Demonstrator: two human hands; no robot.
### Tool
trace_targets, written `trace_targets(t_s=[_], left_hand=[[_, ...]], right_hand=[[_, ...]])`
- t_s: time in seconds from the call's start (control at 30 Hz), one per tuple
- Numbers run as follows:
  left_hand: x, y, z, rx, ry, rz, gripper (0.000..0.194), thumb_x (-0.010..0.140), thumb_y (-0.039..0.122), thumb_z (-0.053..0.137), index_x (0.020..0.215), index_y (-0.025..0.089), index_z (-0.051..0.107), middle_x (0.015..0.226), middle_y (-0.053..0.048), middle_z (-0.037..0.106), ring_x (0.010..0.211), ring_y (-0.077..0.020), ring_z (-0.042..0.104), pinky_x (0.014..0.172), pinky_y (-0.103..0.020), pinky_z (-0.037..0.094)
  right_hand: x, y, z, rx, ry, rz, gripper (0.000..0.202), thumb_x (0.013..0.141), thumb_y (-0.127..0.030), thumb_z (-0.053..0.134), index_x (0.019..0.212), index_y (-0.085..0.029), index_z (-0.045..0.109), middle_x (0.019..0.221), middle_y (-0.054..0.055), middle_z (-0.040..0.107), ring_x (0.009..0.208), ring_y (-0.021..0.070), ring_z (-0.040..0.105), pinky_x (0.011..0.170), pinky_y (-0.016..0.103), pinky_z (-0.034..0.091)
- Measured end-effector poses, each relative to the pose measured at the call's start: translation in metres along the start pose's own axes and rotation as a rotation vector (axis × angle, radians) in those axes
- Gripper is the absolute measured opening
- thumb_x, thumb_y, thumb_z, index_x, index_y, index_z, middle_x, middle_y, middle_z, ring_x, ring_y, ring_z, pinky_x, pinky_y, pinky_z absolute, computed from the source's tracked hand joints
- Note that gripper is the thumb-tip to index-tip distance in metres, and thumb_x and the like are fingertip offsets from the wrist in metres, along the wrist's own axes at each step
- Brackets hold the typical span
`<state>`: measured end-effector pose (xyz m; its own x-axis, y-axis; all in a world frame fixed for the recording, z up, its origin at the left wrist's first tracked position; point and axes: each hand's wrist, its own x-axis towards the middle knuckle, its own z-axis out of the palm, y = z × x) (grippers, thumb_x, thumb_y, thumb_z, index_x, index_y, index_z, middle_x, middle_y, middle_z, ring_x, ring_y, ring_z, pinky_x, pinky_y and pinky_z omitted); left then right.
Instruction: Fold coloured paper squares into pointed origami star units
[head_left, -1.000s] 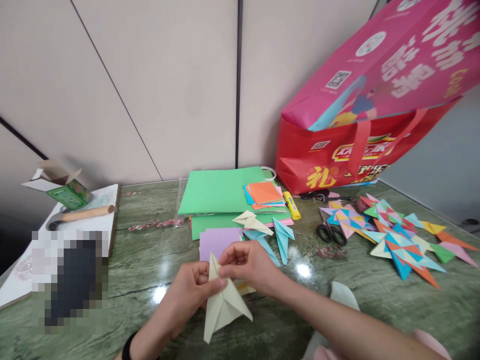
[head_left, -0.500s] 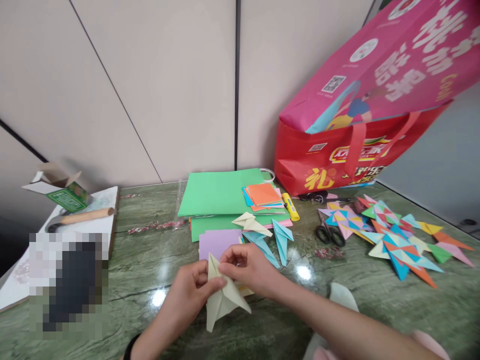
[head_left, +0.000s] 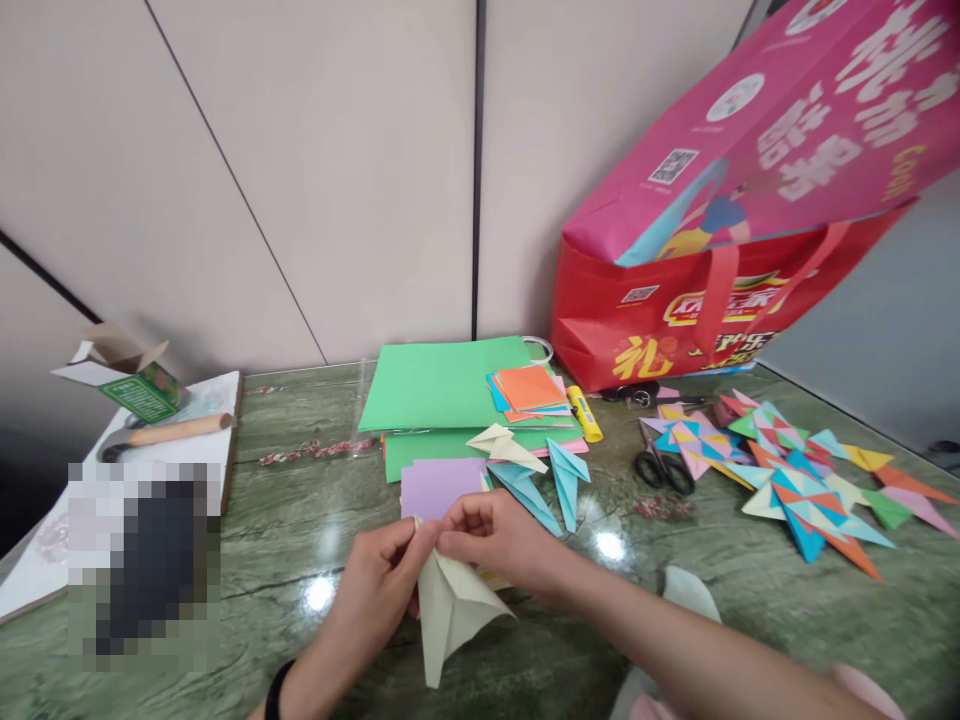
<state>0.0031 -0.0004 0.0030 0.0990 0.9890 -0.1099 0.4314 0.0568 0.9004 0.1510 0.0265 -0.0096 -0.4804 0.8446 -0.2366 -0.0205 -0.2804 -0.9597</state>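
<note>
A pale cream sheet of folded origami paper (head_left: 454,610) hangs between my hands, its creased lower part flaring out. My left hand (head_left: 386,575) pinches its upper left edge with thumb and fingers. Close beside it, my right hand (head_left: 491,535) is closed on the top of the same paper. Behind them lies a stack of purple paper squares (head_left: 442,483). Folded cream pieces (head_left: 504,447) and folded light blue pieces (head_left: 568,478) rest just past my right hand.
Green paper sheets (head_left: 442,385) lie at the back with orange squares (head_left: 531,390) on top. A yellow glue stick (head_left: 585,413), scissors (head_left: 664,465) and paper stars (head_left: 814,500) lie rightward. A red bag (head_left: 637,320) stands behind. A hammer-like tool (head_left: 176,430) lies left.
My left thumb has moved up to the top of the paper, close to the right fingers. The paper's lower part has swung slightly down and right.
</note>
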Motion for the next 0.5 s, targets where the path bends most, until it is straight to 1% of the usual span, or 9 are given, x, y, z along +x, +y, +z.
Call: trace_targets(t_s=[0.1,0.2,0.33,0.5], left_hand=[[-0.0004,0.0015,-0.0003,-0.072,0.053,-0.034,0.043,0.074,0.049,0.051,0.045,0.019,0.043,0.035,0.007,0.038,0.029,-0.0073,0.036,0.029,-0.018,0.025],[-0.0003,0.0006,-0.0007,-0.112,0.065,-0.092,0.043,0.072,0.052,0.051,0.046,0.019,0.044,0.033,0.007,0.039,0.025,-0.0071,0.035,0.027,-0.017,0.023],[-0.0001,-0.0005,0.0003,-0.137,0.083,-0.104,0.041,0.071,0.052,0.052,0.048,0.018,0.047,0.033,0.008,0.039,0.024,-0.0068,0.035,0.026,-0.017,0.023],[-0.0002,0.0007,-0.0007,-0.141,0.139,-0.077,0.041,0.070,0.048,0.056,0.044,0.018,0.047,0.032,0.007,0.039,0.023,-0.0076,0.038,0.027,-0.017,0.025]], right_hand=[[-0.0002,0.0010,0.0004,0.019,0.008,0.065,0.015,0.063,-0.026,0.064,0.060,-0.013,0.056,0.049,-0.006,0.048,0.043,0.0037,0.035,0.043,0.017,0.024],[-0.0004,0.0024,0.0004,0.026,0.010,0.100,0.016,0.063,-0.026,0.064,0.058,-0.014,0.054,0.046,-0.007,0.045,0.041,0.0033,0.032,0.041,0.017,0.020],[-0.0007,0.0030,0.0010,0.008,0.023,0.067,0.017,0.065,-0.026,0.064,0.059,-0.014,0.053,0.049,-0.006,0.047,0.043,0.0040,0.033,0.042,0.018,0.022],[-0.0008,0.0015,0.0024,-0.113,0.060,0.003,0.015,0.068,-0.024,0.061,0.061,-0.013,0.053,0.054,-0.004,0.047,0.048,0.0057,0.036,0.045,0.018,0.026]])
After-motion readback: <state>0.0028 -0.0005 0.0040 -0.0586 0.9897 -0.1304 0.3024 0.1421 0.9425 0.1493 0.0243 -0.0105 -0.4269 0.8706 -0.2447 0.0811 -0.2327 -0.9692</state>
